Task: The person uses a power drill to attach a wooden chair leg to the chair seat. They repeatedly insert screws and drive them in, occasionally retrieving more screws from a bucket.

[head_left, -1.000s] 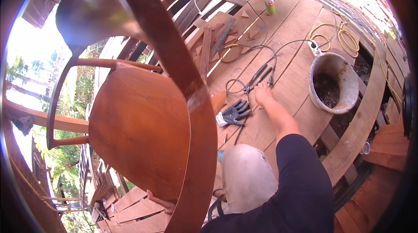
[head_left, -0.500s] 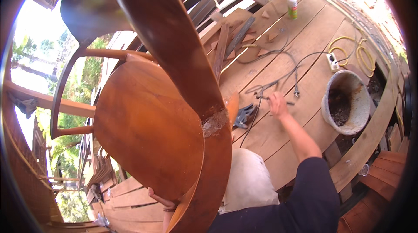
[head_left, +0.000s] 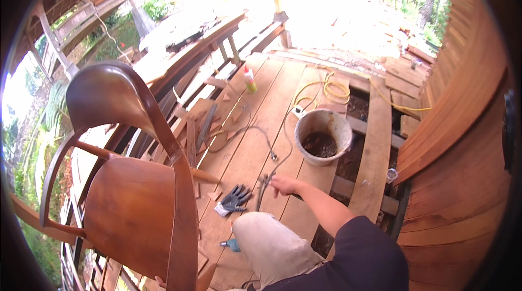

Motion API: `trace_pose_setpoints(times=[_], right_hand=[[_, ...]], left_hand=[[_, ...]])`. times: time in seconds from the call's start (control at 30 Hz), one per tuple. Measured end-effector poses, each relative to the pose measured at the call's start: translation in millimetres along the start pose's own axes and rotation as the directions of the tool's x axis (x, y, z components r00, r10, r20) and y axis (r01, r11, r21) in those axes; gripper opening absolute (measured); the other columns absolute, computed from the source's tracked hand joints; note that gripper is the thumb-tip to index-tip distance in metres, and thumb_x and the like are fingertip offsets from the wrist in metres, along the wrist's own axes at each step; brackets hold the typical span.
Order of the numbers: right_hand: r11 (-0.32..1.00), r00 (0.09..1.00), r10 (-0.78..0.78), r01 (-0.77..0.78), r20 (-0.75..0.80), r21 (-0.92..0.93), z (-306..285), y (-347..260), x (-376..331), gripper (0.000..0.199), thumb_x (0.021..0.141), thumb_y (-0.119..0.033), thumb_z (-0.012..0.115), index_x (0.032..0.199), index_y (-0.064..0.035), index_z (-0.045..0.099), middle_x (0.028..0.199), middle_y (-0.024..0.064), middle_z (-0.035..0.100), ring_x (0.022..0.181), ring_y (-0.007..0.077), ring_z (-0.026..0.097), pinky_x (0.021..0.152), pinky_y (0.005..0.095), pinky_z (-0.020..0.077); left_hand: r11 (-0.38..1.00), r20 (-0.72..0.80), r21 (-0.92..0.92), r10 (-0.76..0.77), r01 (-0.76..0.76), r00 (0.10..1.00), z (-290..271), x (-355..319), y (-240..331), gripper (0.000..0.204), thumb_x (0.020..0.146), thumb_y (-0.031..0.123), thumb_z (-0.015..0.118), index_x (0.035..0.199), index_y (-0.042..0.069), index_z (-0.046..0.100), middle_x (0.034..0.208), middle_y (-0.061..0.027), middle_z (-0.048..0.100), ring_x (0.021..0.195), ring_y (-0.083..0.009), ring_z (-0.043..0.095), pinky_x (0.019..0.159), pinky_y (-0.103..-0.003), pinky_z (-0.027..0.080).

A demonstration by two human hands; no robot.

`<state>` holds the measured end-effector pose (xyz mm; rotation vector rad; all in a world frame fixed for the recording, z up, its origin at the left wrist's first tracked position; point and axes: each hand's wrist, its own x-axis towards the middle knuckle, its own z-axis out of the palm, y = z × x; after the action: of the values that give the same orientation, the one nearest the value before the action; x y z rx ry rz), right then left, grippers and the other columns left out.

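A brown wooden chair (head_left: 133,198) with a curved backrest stands tilted at my left. Only a small part of my left hand (head_left: 160,282) shows, its fingers at the seat's lower edge; the rest is hidden by the chair. My right hand (head_left: 284,185) reaches low over the planks, fingers curled at a dark power cable (head_left: 266,180). A grey-black work glove (head_left: 235,199) lies on the boards left of that hand. Beside my knee, partly hidden by it, is a teal tool (head_left: 232,245).
A dirty whitish bucket (head_left: 323,136) stands ahead right, near a white socket block (head_left: 298,111) and a coiled yellow hose (head_left: 334,91). Open gaps (head_left: 348,169) break the plank floor. Wood offcuts (head_left: 204,125) and a red-capped glue bottle (head_left: 249,79) lie farther off.
My view has shifted, so the chair appears smaller and farther left. The glove is now fully in sight. My right hand stays low by the cables, with its fingers now more curled.
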<state>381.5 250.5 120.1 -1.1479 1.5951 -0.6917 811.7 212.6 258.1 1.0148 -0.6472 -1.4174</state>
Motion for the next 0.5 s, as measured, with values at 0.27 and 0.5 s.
trace_pose_setpoints(times=[0.27, 0.5], right_hand=[[0.515, 0.846, 0.489, -0.083, 0.213, -0.853, 44, 52, -75, 0.023, 0.076, 0.002, 0.05, 0.08, 0.0004, 0.073, 0.08, 0.018, 0.071, 0.073, 0.0293, 0.07, 0.062, 0.0433, 0.0542], [0.842, 0.974, -0.105, -0.019, -0.199, -0.539, 47, 5, -172, 0.026, 0.087, -0.016, 0.06, 0.108, -0.0038, 0.066, 0.1, 0.021, 0.066, 0.097, 0.0342, 0.063, 0.079, 0.0402, 0.0503]], left_hand=[[0.991, 0.135, -0.097, -0.078, 0.092, 0.988, -7, -16, 7, 0.074, 0.094, 0.059, 0.034, 0.145, 0.006, 0.035, 0.144, -0.0106, 0.043, 0.128, -0.0296, 0.045, 0.105, -0.044, 0.039], [0.983, 0.192, -0.137, -0.097, 0.124, 0.977, -31, -30, 21, 0.074, 0.094, 0.059, 0.034, 0.145, 0.006, 0.035, 0.144, -0.0105, 0.043, 0.128, -0.0295, 0.046, 0.105, -0.044, 0.04]])
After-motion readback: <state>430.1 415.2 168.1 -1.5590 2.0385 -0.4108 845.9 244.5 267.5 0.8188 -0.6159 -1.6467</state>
